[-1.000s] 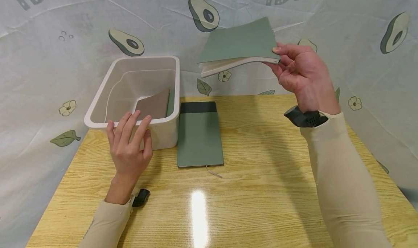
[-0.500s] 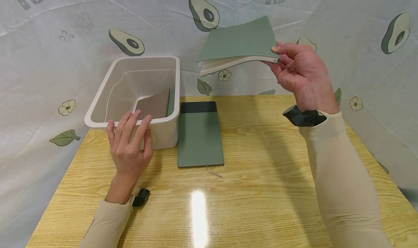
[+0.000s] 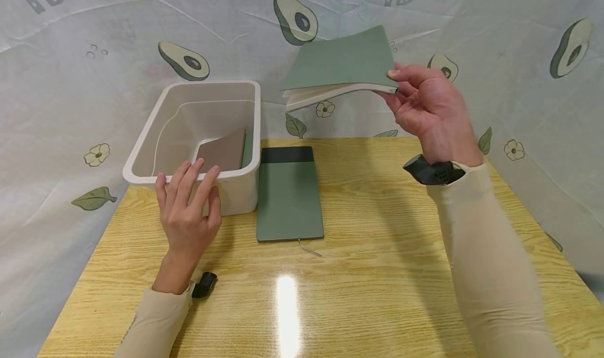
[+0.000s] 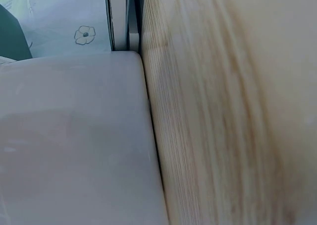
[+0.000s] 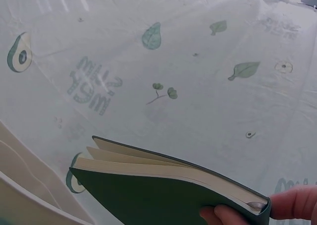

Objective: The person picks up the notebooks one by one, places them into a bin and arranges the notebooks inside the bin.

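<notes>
My right hand (image 3: 431,98) pinches a green notebook (image 3: 344,59) near its spine, thumb on the top cover and fingers beneath. The notebook hangs in the air above the table's back edge, its pages slightly fanned on the left. In the right wrist view, the cream pages of this notebook (image 5: 163,170) show between dark green covers. My left hand (image 3: 189,208) rests on the front rim of a light grey plastic bin (image 3: 257,132), fingertips over the rim and thumb outside. Inside the bin lean a brown notebook (image 3: 222,151) and a green one (image 3: 247,148) behind it.
Right beside the bin, another green notebook (image 3: 290,201) with a dark band at its far end lies on the wooden table (image 3: 377,242). Its ribbon marker (image 3: 309,249) trails toward the front. A printed cloth (image 3: 118,22) hangs behind the table.
My right hand has shifted slightly left with the green notebook still held up. The left hand stays on the bin's rim, and the bin and lying notebook have not moved.
</notes>
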The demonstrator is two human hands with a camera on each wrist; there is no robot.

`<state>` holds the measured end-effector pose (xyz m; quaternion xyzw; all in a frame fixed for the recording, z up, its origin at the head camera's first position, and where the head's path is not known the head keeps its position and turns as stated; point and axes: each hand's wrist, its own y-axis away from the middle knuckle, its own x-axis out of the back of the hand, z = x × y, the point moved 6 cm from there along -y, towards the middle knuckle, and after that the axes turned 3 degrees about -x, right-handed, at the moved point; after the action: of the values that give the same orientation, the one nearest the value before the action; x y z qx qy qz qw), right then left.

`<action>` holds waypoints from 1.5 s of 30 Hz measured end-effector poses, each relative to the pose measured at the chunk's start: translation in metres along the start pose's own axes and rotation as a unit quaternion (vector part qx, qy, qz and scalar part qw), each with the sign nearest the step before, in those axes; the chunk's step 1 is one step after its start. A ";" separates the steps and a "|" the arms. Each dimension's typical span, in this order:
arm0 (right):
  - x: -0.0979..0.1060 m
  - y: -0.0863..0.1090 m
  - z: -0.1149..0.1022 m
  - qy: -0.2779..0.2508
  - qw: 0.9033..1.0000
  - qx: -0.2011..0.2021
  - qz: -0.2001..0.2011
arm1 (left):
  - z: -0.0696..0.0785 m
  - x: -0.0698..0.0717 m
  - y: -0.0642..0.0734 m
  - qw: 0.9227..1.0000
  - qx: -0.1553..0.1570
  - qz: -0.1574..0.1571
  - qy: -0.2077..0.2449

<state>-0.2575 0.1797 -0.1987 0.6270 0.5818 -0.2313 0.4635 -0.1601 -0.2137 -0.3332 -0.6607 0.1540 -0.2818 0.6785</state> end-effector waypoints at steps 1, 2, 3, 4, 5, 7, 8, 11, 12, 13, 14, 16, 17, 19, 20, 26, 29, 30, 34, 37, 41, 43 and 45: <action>0.000 0.000 0.001 0.002 1.000 0.000 0.001 | 0.000 0.000 0.000 1.000 0.001 -0.002 0.000; 0.000 -0.001 0.002 0.003 1.000 0.000 0.003 | 0.000 0.000 0.000 1.000 0.002 -0.004 -0.001; -0.001 -0.001 0.004 0.003 1.000 -0.001 0.003 | 0.000 0.000 0.000 1.000 0.002 -0.005 -0.001; -0.001 -0.001 0.005 0.003 1.000 -0.001 0.003 | 0.000 0.000 0.000 1.000 0.004 -0.007 -0.001; -0.001 -0.002 0.007 0.005 1.000 0.000 0.002 | 0.000 0.000 0.000 1.000 0.005 -0.008 -0.001; -0.002 -0.002 0.010 0.009 1.000 0.001 -0.002 | 0.000 0.000 0.000 1.000 0.004 -0.007 -0.001; -0.003 -0.002 0.012 0.011 1.000 0.001 -0.004 | 0.000 0.000 0.000 1.000 0.003 -0.006 -0.001; -0.004 -0.003 0.019 0.018 1.000 0.001 -0.006 | 0.000 0.000 0.001 1.000 0.000 -0.003 -0.001; -0.004 -0.003 0.021 0.019 1.000 0.000 -0.006 | 0.000 0.000 0.001 1.000 -0.001 -0.002 -0.001; -0.004 -0.004 0.023 0.021 1.000 -0.001 -0.004 | 0.000 0.001 0.001 1.000 -0.001 -0.002 0.000; -0.004 -0.005 0.025 0.022 1.000 -0.002 -0.002 | 0.000 0.001 0.001 1.000 -0.002 -0.002 0.000; -0.005 -0.006 0.029 0.029 1.000 -0.001 0.002 | 0.000 0.001 0.001 1.000 -0.003 -0.001 0.001; -0.005 -0.006 0.031 0.032 0.999 -0.002 0.005 | 0.000 0.001 0.001 1.000 -0.003 -0.001 0.001; -0.005 -0.007 0.034 0.038 0.999 -0.003 0.009 | 0.000 0.000 0.001 1.000 -0.003 0.000 0.002; -0.004 -0.008 0.036 0.042 0.999 -0.004 0.011 | 0.001 0.000 0.001 1.000 -0.003 0.000 0.002; -0.004 -0.011 0.045 0.068 0.998 -0.009 0.014 | 0.001 0.000 0.001 1.000 -0.002 -0.002 0.002; -0.003 -0.013 0.050 0.078 0.997 -0.012 0.018 | 0.002 0.000 0.001 1.000 -0.001 -0.005 0.001; -0.003 -0.014 0.052 0.081 0.996 -0.012 0.019 | 0.002 0.000 0.001 1.000 -0.001 -0.005 0.000; -0.004 -0.018 0.060 0.089 0.996 -0.013 0.013 | 0.003 0.001 0.001 1.000 -0.001 -0.005 0.000; -0.006 -0.021 0.065 0.092 0.996 -0.011 0.007 | 0.003 0.000 0.001 1.000 -0.001 -0.005 -0.001; -0.010 -0.023 0.073 0.103 0.995 -0.002 0.002 | 0.003 0.000 0.001 1.000 -0.001 -0.005 -0.001; -0.013 -0.023 0.077 0.105 0.994 0.001 -0.001 | 0.003 -0.001 0.001 1.000 -0.002 -0.005 0.000; -0.015 -0.025 0.081 0.110 0.994 0.003 -0.003 | 0.003 -0.001 0.002 1.000 -0.004 -0.004 0.001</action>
<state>-0.2641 0.1003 -0.2313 0.6487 0.6302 -0.1639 0.3939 -0.1588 -0.2112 -0.3347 -0.6640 0.1532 -0.2840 0.6746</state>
